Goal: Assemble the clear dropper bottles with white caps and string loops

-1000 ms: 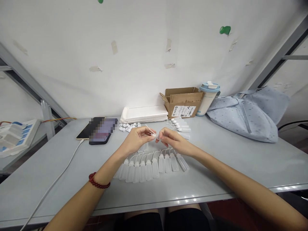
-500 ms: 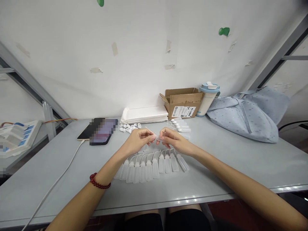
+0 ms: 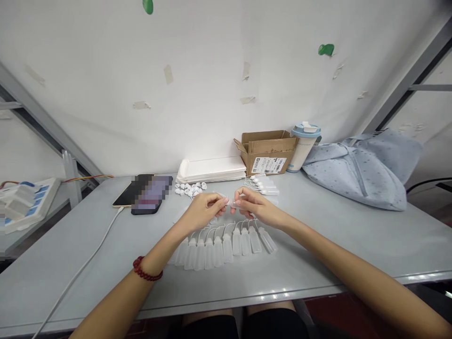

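My left hand point(image 3: 205, 210) and my right hand point(image 3: 251, 205) meet above the middle of the grey table point(image 3: 353, 235). Both pinch one small clear plastic bottle point(image 3: 231, 203) between their fingertips. Just below them lies a row of several small translucent bottles point(image 3: 222, 242) with thin curved tips. A cluster of small white caps point(image 3: 190, 188) lies behind my left hand. A few more small bottles point(image 3: 266, 187) lie behind my right hand. A red bead bracelet point(image 3: 145, 269) circles my left wrist.
A phone point(image 3: 145, 193) with a white cable point(image 3: 81, 270) lies at the left. A stack of white trays point(image 3: 211, 168), a cardboard box point(image 3: 269, 151) and a lidded cup point(image 3: 302, 147) stand by the wall. A pale blue cloth bag point(image 3: 356, 169) lies at the right.
Both hands stay together on the small bottle, with only slight finger shifts. The view has tilted down a little.
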A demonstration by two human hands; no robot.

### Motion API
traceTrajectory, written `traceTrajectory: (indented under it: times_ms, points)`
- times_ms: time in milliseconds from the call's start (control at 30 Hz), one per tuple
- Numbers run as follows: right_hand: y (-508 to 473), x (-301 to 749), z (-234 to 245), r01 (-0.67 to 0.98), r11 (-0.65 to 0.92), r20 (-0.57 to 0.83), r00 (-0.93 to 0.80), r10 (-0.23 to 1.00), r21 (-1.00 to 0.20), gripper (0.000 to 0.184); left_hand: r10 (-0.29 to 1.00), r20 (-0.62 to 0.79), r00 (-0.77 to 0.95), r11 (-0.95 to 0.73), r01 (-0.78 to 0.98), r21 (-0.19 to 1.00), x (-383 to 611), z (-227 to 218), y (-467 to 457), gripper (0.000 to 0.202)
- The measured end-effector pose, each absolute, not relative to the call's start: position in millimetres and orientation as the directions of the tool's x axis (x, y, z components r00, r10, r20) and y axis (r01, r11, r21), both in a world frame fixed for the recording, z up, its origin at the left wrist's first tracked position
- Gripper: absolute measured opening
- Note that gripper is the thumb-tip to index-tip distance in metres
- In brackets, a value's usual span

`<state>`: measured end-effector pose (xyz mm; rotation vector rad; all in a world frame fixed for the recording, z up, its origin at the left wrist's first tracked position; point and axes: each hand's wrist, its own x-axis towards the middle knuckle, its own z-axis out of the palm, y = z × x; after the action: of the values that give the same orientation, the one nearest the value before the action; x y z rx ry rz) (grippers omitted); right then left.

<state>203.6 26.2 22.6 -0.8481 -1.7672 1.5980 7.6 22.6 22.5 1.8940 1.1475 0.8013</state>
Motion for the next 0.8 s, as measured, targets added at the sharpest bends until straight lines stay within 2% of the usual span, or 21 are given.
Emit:
traceTrajectory:
  times_ms: [133,267,333,567,700,800]
  points:
    - [28.9,205.3,19.8,0.032,0.029,0.003,-0.629,0.777,-0.999,0.021,0.880,0.197,0.432,-0.391,0.424,0.817,10.4,23.5,19.4,0.024]
    - [31.6,206.7,18.3,0.050,0.039,-0.001,-0.628,0.778,-0.998,0.024,0.873,0.283,0.397,-0.457,0.468,0.756,12.9,22.0,17.5,0.019]
    - [31.4,206.6,19.3,0.063,0.061,0.009,-0.621,0.783,-0.996,0.026,0.877,0.273,0.395,-0.446,0.462,0.767,13.2,21.7,17.2,0.021]
    - [27.8,205.0,16.9,0.112,0.231,0.117,-0.608,0.786,-0.966,0.023,0.897,0.095,0.432,-0.312,0.466,0.828,11.7,21.3,17.7,0.037]
    - [26.1,205.3,13.6,0.132,0.242,0.110,-0.620,0.777,-0.961,0.024,0.884,0.127,0.449,-0.352,0.464,0.813,12.7,24.6,15.0,0.033]
    - [24.9,205.3,16.9,0.102,0.151,0.056,-0.620,0.783,-0.983,0.029,0.869,0.222,0.441,-0.440,0.487,0.754,14.5,26.3,12.5,0.026]
